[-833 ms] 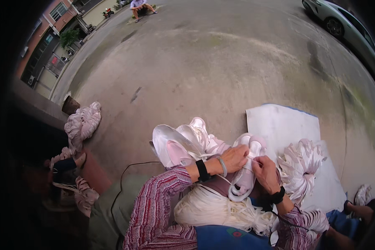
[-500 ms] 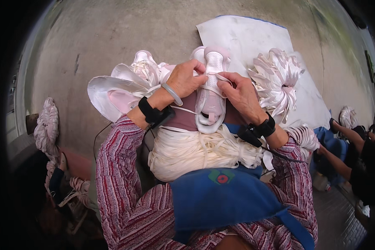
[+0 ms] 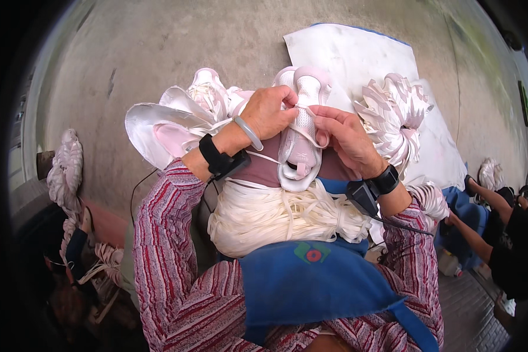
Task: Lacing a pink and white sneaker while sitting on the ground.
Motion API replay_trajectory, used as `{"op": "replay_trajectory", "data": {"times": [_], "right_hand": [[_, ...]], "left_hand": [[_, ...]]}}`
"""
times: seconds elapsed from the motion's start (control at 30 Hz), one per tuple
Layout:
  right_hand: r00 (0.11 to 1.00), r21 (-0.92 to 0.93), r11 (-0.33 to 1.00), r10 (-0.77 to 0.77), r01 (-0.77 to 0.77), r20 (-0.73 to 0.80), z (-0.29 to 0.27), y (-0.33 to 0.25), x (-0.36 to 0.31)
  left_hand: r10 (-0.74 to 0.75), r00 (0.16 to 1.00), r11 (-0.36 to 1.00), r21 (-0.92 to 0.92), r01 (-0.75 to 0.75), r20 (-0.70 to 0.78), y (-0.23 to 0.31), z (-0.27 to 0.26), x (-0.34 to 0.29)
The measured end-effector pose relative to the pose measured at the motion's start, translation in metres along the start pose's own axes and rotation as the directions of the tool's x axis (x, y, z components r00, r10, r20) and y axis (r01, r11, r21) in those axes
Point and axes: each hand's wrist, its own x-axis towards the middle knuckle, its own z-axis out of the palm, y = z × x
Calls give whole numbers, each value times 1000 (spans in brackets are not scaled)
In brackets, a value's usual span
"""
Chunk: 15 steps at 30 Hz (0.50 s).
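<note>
A pale pink and white shoe upper (image 3: 300, 151) lies across my thighs, its heel opening toward me. On its left side my left hand (image 3: 268, 114) is closed, thumb and fingers pinching a white shoelace (image 3: 320, 142) at the upper's edge. Opposite, my right hand (image 3: 351, 141) is closed too, pinching the same lace, which crosses the upper and loops below the fingers. Their fingertips nearly meet, and the exact pinch points are partly hidden. Against my apron rests a thick bundle of cream laces (image 3: 264, 217).
More pink and white uppers (image 3: 208, 94) are piled at left beside a white curved piece (image 3: 152, 132). At right, a ring of strung uppers (image 3: 396, 117) sits on a white sheet (image 3: 352, 56). Another person's arm (image 3: 472, 237) shows at far right. A long strung bundle (image 3: 66, 176) stands far left.
My right hand has shifted slightly right and down, its fingers drawn closer together on the lace. A lace loop now shows below them. My left hand stays at the upper's edge.
</note>
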Motion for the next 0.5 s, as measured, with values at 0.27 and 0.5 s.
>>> {"op": "replay_trajectory", "data": {"times": [0.27, 0.5], "right_hand": [[999, 25, 999, -27, 26, 47, -6, 4, 5], [991, -233, 965, -130, 118, -34, -3, -4, 0]], "left_hand": [[218, 975, 952, 215, -220, 31, 2, -7, 3], [272, 948, 938, 175, -299, 164, -1, -22, 9]]}}
